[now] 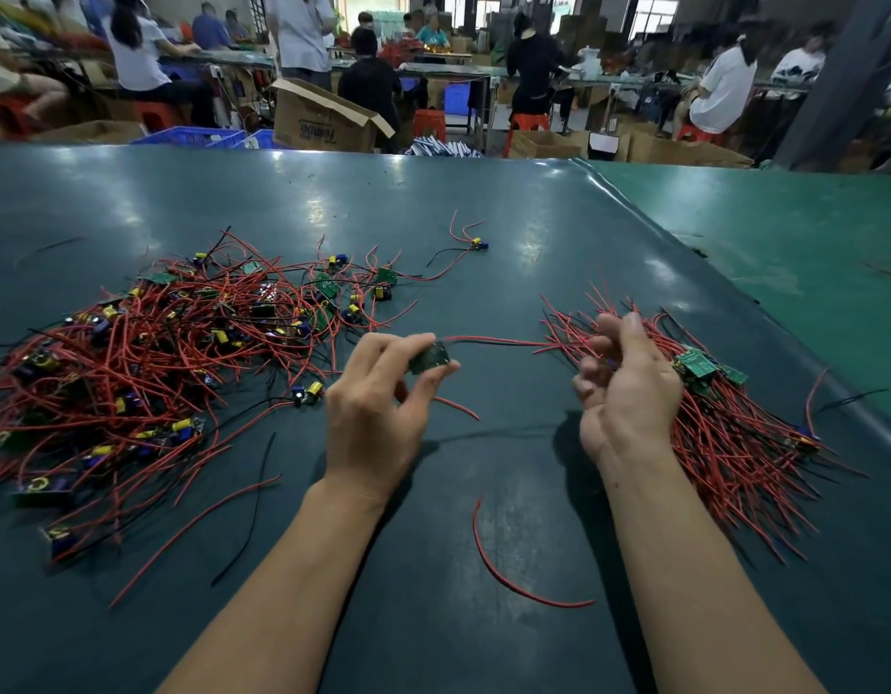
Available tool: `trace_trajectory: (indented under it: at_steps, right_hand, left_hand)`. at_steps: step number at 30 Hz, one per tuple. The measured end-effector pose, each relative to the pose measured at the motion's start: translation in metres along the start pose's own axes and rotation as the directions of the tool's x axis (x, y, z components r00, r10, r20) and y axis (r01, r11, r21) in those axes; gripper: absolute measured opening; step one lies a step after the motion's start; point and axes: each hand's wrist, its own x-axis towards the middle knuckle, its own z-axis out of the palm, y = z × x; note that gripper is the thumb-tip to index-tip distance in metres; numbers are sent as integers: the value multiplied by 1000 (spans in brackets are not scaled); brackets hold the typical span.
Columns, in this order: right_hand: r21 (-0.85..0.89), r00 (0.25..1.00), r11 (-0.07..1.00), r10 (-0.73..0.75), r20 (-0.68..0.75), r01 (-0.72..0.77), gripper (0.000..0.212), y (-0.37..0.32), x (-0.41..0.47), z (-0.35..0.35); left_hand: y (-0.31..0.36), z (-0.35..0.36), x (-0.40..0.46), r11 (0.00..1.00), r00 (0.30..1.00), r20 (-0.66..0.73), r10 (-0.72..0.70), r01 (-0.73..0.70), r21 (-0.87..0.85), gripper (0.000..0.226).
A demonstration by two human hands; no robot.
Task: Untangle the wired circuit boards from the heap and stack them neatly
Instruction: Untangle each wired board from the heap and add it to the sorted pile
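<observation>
Left hand (pixel 371 418) pinches a freed board (pixel 430 357), right hand (pixel 626 388) loosely curled over the stack (pixel 724 423); next, lay it aligned there.

Tangled heap of red-wired green circuit boards (pixel 148 353): left portion cut off by frame edge; small green circuit board (pixel 430 358): face partly covered by left hand's fingertips (pixel 423 343); right hand (pixel 626 383): palm contents hidden behind curled fingers; background workers: blurred.
</observation>
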Motion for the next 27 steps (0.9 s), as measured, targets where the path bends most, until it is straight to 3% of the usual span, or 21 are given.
trace_trajectory:
  at_steps: [2,3,5,7,9,11,12,13,15,17,19,25,27]
  right_hand:
    - [-257,964,966,100,245,-35,29,9,-10,6]
    - [-390,913,921,171,371,-14,31,13,-19,10]
    - [-463,843,887,246,479,4,31,21,-27,16]
    - [-311,897,949,180,403,-51,21,20,-24,17]
    - [-141,985,989,57,164,-34,9,13,-12,10]
    - [-151,997,986,-70,-25,66,15,7,-3,2]
    - [-203,993,973,-114,-26,106,20,6,-3,2]
    - [-257,993,959,-112,44,120,26,7,-7,3]
    - [-408,948,911,77,309,59,36,12,-20,10]
    - [-603,797,798,364,482,-1,41,17,-36,18]
    - [-652,711,757,481,513,-41,41,23,-43,20]
    - [-432,773,897,338,537,-92,13,25,-41,18]
    - [-396,801,917,267,535,-41,16,26,-40,19]
  left_hand:
    - [-1,-2,1,999,999,-39,-15,16,37,29]
    - [0,-2,1,999,999,-38,-5,7,51,30]
    - [-1,-2,0,997,999,-45,3,0,75,30]
    - [-2,-3,1,996,993,-103,-59,66,66,29]
    - [-3,-4,3,987,975,-168,-144,154,47,27]
    - [-2,-4,5,972,958,-194,-210,226,66,26]
    - [-1,-3,5,965,956,-187,-226,245,88,26]
    - [1,-1,5,964,960,-169,-224,244,105,26]
    - [3,2,4,976,977,-116,-178,190,103,26]
    - [5,3,3,993,995,-29,-96,98,59,27]
    - [5,2,2,1000,997,81,-7,8,-10,27]
    - [1,-2,4,988,982,152,109,-90,-123,35]
    - [1,-4,4,985,977,171,128,-106,-133,38]
